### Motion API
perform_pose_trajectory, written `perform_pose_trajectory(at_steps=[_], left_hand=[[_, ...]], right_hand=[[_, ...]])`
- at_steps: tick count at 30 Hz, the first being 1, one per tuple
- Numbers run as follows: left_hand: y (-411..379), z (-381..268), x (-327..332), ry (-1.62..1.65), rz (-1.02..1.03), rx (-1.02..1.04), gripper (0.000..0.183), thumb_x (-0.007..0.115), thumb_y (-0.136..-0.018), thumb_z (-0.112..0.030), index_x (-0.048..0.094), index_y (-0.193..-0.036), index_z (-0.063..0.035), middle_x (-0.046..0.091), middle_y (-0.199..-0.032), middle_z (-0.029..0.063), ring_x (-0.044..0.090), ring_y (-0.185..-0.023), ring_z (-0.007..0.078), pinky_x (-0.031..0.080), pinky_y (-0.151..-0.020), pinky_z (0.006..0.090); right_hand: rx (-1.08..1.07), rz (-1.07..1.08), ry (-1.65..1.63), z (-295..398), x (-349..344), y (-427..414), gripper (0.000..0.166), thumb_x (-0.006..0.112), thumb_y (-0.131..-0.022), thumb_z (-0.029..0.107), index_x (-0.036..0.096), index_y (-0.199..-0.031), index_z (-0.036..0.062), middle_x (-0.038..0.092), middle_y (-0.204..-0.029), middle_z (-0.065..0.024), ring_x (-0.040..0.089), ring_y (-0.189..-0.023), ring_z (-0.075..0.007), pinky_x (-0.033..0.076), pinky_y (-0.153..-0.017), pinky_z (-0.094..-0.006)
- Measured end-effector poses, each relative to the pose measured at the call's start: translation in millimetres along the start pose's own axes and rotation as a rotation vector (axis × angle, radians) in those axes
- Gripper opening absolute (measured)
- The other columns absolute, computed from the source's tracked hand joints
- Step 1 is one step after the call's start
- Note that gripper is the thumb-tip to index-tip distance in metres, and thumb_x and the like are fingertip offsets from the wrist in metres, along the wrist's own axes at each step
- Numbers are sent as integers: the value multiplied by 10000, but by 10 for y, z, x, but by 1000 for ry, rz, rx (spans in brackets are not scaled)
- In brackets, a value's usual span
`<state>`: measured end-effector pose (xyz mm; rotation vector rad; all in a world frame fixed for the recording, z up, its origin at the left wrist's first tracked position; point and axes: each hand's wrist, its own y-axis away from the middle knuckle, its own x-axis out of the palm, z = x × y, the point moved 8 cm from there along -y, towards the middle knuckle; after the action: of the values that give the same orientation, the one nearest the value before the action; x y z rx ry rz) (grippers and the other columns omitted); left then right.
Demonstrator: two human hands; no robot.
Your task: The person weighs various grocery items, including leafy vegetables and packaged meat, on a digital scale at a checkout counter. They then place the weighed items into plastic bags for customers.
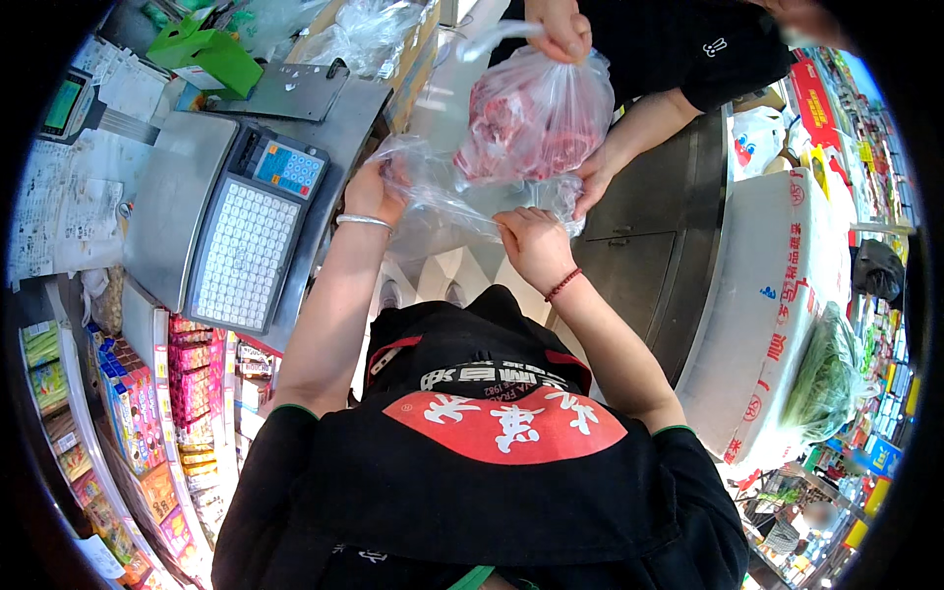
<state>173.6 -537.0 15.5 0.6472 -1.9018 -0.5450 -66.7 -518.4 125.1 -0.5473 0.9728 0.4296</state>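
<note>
My left hand (375, 193), with a silver bangle at the wrist, grips one side of a clear plastic bag (435, 195). My right hand (537, 240), wearing a red beaded bracelet, pinches the near edge of that same bag, so its mouth is spread. Over the mouth hangs a tied-up clear bag of raw red meat (535, 122). Another person's hand (564, 33) holds the meat bag by its gathered top. That person's other hand (596, 173) touches the far right side of the open bag.
To the left stands a scale with a keyboard (247, 251), and a green box (206, 55) behind it. Snack shelves (140, 413) fill the lower left. At right are a steel counter (638, 221), a white foam box (759, 295) and bagged green vegetables (826, 376).
</note>
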Motion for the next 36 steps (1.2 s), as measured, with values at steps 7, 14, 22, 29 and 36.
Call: perform_pose_trajectory(at_steps=[7,14,22,29,36], left_hand=[[180,278,592,-152,64,-89,195,384,-957,-106,541,-1000,2,614,-850,125,605,-732,218,530,-654,339],[-448,226,357,-310,36,-68,163,432,-919,-114,575,-883,-44,584,-777,74,556,-666,174,503,-602,315],[299,-79,900,-371,183,73,147,498,-938,-164,611,-951,-70,573,-757,-7,522,-638,106,441,-569,246],[1005,-76,892,-433,243,-4,189,488,-955,-203,511,-795,-106,483,-695,-23,496,-664,122,440,-630,291],[1774,-134,1415,-394,519,71,238,467,-988,-258,487,-815,-95,392,-661,-16,447,-693,138,419,-798,333]], right_hand=[[145,-43,-51,-316,-255,322,139,591,-839,116,673,-945,78,661,-878,-102,611,-857,-290,452,-779,-403],[76,-56,-9,-563,-422,394,98,617,-807,115,651,-890,74,629,-892,-81,581,-912,-281,433,-823,-394],[25,-12,30,-419,-660,511,101,646,-787,115,624,-866,56,617,-883,-86,578,-890,-276,465,-774,-370],[-144,105,4,-141,-763,716,113,646,-777,127,604,-859,62,606,-922,-60,560,-906,-250,456,-787,-365],[-253,-33,57,139,-929,563,129,667,-767,80,626,-886,51,611,-952,-70,580,-973,-255,472,-817,-362]])
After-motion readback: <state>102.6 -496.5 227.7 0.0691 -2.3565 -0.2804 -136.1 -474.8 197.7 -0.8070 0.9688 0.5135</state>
